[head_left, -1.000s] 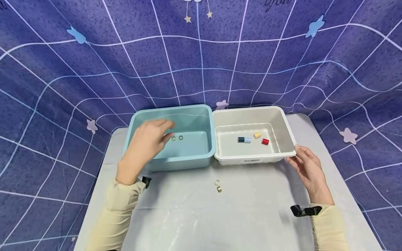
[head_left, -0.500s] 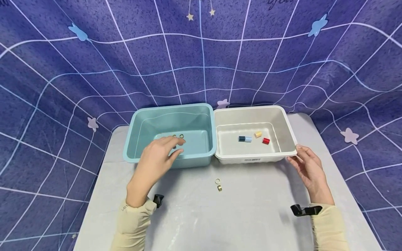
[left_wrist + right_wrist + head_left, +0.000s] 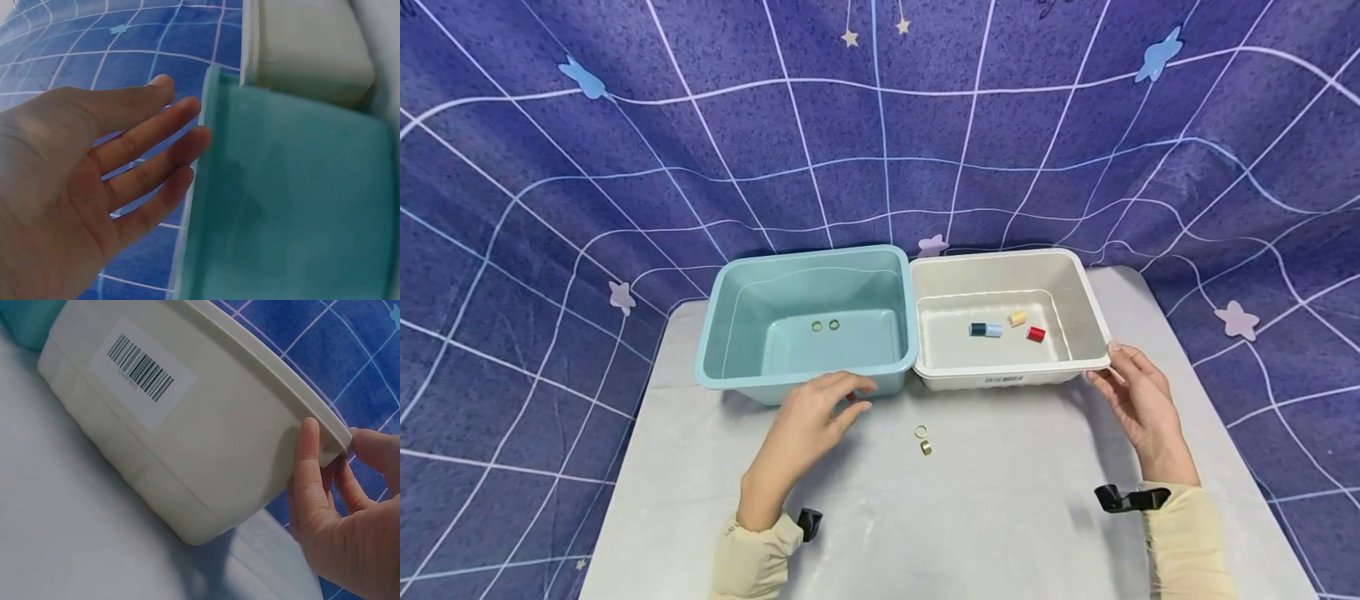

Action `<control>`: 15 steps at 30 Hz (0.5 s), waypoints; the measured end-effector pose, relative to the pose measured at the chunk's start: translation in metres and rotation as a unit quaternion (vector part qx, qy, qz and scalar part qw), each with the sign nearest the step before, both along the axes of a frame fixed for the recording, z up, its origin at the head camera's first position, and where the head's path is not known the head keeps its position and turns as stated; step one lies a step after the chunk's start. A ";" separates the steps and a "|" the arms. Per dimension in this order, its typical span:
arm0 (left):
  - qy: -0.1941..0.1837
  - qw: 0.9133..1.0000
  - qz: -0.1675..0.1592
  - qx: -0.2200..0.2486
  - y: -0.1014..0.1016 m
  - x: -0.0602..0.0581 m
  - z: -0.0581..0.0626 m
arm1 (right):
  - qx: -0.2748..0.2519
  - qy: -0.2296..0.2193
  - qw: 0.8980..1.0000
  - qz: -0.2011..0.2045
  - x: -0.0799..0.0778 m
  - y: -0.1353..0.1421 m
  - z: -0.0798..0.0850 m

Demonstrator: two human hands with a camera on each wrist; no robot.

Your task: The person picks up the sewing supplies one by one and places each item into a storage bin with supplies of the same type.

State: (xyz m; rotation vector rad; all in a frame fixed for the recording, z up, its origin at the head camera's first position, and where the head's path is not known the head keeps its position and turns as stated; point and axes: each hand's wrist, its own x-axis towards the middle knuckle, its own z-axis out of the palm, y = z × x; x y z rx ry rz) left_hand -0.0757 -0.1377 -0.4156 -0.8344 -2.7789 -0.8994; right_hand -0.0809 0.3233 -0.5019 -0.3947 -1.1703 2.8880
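Note:
My left hand (image 3: 808,425) is in front of the teal bin (image 3: 752,382), its fingers spread apart from the thumb and holding nothing; the left wrist view shows the bare palm and fingers beside the bin's wall. To its right, two gold-coloured rings lie on the table: one flat (image 3: 921,432), one on edge (image 3: 926,447). Two more rings (image 3: 817,326) sit inside the teal bin. My right hand (image 3: 1142,404) grips the front right corner of the white bin (image 3: 1000,368), thumb over the rim and fingers beneath it.
Inside the white bin lie small thread spools: navy (image 3: 977,329), light blue (image 3: 993,331), yellow (image 3: 1017,318) and red (image 3: 1036,334). Both bins stand side by side on a table with a pale cloth (image 3: 970,525). A blue patterned curtain (image 3: 880,125) hangs behind and at both sides.
My left hand has come out of the teal bin, moving toward me and to the right, nearer the rings on the table. The right hand keeps its grip on the white bin.

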 end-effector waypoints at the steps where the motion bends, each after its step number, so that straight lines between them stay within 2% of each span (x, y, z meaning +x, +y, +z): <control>1: -0.004 1.000 0.000 0.004 0.002 0.002 -0.004 | -0.001 0.000 1.000 0.000 0.000 0.000 0.000; 8: -0.041 0.999 0.000 0.024 0.010 0.008 -0.032 | -0.006 0.000 1.000 -0.001 -0.001 0.001 -0.001; 15: -0.077 0.996 -0.013 0.032 0.015 0.006 -0.072 | -0.011 -0.003 1.000 0.002 -0.001 0.002 -0.002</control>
